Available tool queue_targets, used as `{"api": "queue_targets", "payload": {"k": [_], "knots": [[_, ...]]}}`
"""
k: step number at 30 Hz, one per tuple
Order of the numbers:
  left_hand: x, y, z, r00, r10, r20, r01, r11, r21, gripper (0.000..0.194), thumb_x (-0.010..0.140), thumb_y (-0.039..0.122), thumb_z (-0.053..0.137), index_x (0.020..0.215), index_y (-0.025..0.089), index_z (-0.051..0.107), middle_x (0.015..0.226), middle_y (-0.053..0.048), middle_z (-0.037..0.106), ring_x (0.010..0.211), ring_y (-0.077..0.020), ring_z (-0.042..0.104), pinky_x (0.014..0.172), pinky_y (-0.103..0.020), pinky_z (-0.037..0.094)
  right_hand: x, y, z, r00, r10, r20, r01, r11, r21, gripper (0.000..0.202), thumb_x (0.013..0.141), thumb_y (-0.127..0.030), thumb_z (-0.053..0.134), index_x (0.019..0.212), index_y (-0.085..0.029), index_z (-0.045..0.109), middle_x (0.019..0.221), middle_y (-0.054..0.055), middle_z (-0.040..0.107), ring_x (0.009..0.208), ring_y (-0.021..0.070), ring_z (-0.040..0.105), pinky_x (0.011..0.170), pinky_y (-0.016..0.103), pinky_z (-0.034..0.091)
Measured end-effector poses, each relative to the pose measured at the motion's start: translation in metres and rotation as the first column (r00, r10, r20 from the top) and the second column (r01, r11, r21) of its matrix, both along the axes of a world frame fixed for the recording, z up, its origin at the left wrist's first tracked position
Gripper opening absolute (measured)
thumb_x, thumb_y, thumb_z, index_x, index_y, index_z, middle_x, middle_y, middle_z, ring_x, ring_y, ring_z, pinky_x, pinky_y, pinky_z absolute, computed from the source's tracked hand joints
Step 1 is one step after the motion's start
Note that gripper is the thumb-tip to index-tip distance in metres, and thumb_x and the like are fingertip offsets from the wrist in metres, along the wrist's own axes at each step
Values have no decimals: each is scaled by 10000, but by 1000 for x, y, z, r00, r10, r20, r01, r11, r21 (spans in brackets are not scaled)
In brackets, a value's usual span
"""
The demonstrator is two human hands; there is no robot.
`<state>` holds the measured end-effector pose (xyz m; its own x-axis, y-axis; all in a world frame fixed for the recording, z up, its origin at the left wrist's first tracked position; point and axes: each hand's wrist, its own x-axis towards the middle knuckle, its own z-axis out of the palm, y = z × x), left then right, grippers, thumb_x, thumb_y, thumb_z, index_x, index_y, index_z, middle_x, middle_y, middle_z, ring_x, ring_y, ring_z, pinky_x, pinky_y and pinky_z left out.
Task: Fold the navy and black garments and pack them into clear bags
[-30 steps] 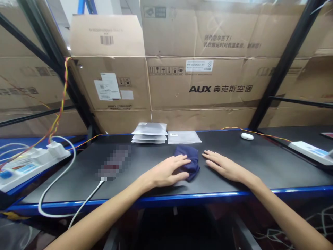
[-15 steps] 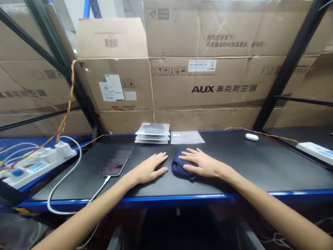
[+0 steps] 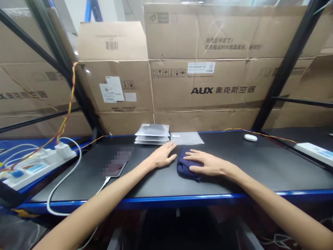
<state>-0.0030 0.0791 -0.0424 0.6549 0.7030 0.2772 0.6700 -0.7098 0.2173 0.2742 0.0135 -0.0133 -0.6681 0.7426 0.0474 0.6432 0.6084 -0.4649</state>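
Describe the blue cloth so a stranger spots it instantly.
Find the AUX-printed cardboard, then the black tabletop in front. Near its middle, partly under the right hand, lies the cloth: dark blue and crumpled, unlike the flat, pale packets behind it.

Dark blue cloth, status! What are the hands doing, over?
Right hand spread on dark blue cloth. Left hand open, off the cloth, near the plastic packets. Cloth bunched on black tabletop. Packets behind it, likely not in the way.
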Motion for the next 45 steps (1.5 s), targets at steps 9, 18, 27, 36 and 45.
{"api": "queue_targets", "payload": {"k": [9, 18, 27, 36, 45], "knots": [[8, -2, 2, 998, -50, 33, 45, 991, 126, 418, 939, 351, 507, 1311, 175, 581, 1152, -110, 674, 1036, -244, 633, 943, -369, 504, 28, 10, 5, 995, -63, 81, 70, 995, -77, 892, 709, -687, 710, 1480, -336, 430, 1596, 16, 318, 1497, 343, 129, 1212, 540, 172], [9, 5, 0, 983, 78, 165, -90, 994, 62, 230, 896, 306, 548, 942, 185, 739, 959, -65, 672, 818, -190, 623, 800, -306, 513, 29, 9, -5, 999, -48, 25, 47, 999, 24, 751, 702, -366, 728, 1422, -314, 520, 1534, 23, 432, 1469, 323, 259, 1192, 503, 244], [12, -3, 5, 952, 235, 196, -259, 960, 110, 95, 801, 217, 568, 826, 222, 659, 889, -33, 690, 862, -213, 619, 748, -295, 499, 17, -1, -3, 999, -54, 0, 53, 980, 190, 550, 739, -267, 615, 1288, -265, 644, 1370, 49, 614, 1356, 307, 467, 1122, 454, 369], [14, -12, 6, 951, 74, 300, -104, 991, 84, 217, 838, 168, 537, 1013, 232, 649, 987, -15, 739, 886, -192, 699, 820, -286, 520, 5, -12, 2, 989, 27, -146, 6, 975, 223, 458, 737, -210, 596, 1183, -276, 676, 1226, 12, 700, 1112, 268, 650, 1003, 391, 476], [15, -12, 2, 975, -48, 219, 29, 996, 87, 345, 844, 139, 543, 1111, 257, 727, 1165, -12, 727, 1078, -210, 679, 976, -331, 518, -1, -11, -3, 975, 96, -200, -19, 935, 353, 530, 731, -218, 605, 1257, -252, 646, 1330, 61, 642, 1241, 283, 584, 1092, 441, 419]]}}
